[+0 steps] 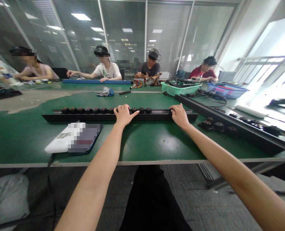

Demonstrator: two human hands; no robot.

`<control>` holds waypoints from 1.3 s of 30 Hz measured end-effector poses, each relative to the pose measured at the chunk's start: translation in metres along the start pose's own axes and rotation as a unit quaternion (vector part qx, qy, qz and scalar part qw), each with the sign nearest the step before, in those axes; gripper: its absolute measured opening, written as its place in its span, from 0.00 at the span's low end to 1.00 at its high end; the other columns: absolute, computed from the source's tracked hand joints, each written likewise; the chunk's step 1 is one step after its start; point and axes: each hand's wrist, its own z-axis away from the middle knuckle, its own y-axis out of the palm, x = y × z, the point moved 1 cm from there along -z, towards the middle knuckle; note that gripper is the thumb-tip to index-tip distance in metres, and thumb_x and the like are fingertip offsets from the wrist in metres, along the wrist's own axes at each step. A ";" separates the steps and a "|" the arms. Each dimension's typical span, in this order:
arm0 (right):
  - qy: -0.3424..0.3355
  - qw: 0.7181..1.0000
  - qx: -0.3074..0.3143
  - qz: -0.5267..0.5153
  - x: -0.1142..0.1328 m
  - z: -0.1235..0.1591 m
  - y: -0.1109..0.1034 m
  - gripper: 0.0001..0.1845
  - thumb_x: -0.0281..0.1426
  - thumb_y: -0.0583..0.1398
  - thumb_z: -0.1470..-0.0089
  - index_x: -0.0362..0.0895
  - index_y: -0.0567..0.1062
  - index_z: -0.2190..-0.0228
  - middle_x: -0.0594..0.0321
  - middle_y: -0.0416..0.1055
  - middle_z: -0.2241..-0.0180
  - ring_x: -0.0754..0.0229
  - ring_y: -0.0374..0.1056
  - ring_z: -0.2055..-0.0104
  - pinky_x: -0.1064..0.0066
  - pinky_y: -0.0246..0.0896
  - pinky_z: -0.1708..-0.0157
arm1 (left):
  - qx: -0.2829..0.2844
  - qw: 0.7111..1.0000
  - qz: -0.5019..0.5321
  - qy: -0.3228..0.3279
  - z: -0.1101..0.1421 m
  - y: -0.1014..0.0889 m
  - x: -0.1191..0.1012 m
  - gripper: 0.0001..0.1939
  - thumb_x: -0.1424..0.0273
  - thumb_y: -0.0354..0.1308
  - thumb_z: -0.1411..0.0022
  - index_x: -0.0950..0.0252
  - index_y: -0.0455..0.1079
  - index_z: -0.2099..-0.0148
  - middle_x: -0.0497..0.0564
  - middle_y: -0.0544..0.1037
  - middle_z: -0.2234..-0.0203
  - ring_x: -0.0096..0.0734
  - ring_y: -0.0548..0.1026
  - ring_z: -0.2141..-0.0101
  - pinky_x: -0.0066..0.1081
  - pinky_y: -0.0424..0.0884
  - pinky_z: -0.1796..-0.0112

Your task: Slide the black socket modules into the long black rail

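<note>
A long black metal rail (96, 117) lies across the green table in front of me, with a row of small round black pieces (88, 110) along its channel. My left hand (123, 115) rests over the middle of this row, fingers apart and thumb stretched to the right; it covers some of the pieces. Near the rail's right end, the bent fingers of my right hand (180, 116) close around a small black piece (172, 111), mostly hidden by the fingers. Between my hands, several round pieces stand in the channel, followed by a bare stretch.
A second black rail (229, 118) runs diagonally at right, with loose black pieces (211, 124) beside it. A white device (58, 141) and a dark phone (94, 138) lie front left. Further back are a green basket (178, 89), a blue basket (229, 91), a cloth (105, 92) and several people.
</note>
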 end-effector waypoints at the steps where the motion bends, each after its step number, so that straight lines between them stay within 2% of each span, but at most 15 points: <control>1: 0.000 1.000 -0.001 0.001 0.000 0.000 0.000 0.16 0.24 0.53 0.41 0.47 0.79 0.61 0.52 0.78 0.59 0.43 0.71 0.49 0.32 0.45 0.28 | 0.000 1.000 -0.001 0.000 0.000 0.000 0.000 0.26 0.43 0.58 0.31 0.59 0.66 0.48 0.62 0.76 0.43 0.55 0.64 0.36 0.52 0.51 0.34; 21: 0.016 1.000 -0.023 -0.004 0.001 -0.001 -0.004 0.14 0.23 0.54 0.43 0.49 0.77 0.64 0.54 0.76 0.64 0.43 0.70 0.50 0.29 0.43 0.28 | 0.010 1.000 -0.001 -0.005 0.001 -0.003 -0.003 0.25 0.44 0.57 0.31 0.58 0.66 0.46 0.62 0.75 0.43 0.57 0.63 0.36 0.53 0.51 0.34; 30: 0.015 1.000 -0.022 -0.001 -0.002 -0.001 -0.005 0.12 0.25 0.55 0.42 0.49 0.77 0.62 0.53 0.78 0.61 0.42 0.71 0.49 0.31 0.44 0.28 | 0.008 1.000 -0.003 -0.005 0.002 -0.004 -0.004 0.26 0.44 0.57 0.31 0.59 0.66 0.47 0.63 0.75 0.43 0.56 0.63 0.36 0.52 0.51 0.34; 35: 0.029 0.999 -0.034 0.002 -0.008 -0.001 -0.004 0.14 0.32 0.59 0.41 0.47 0.76 0.53 0.51 0.79 0.57 0.42 0.71 0.49 0.31 0.49 0.30 | 0.008 1.000 -0.004 -0.005 0.001 -0.003 -0.003 0.25 0.43 0.57 0.31 0.58 0.66 0.47 0.62 0.75 0.43 0.56 0.63 0.36 0.52 0.52 0.35; 39: 0.038 0.999 -0.020 -0.014 -0.014 -0.002 -0.001 0.15 0.32 0.60 0.43 0.47 0.76 0.54 0.51 0.79 0.57 0.41 0.72 0.48 0.36 0.57 0.33 | 0.008 1.000 -0.003 -0.004 0.001 -0.003 -0.003 0.25 0.43 0.57 0.31 0.58 0.66 0.47 0.61 0.75 0.42 0.56 0.63 0.36 0.52 0.51 0.34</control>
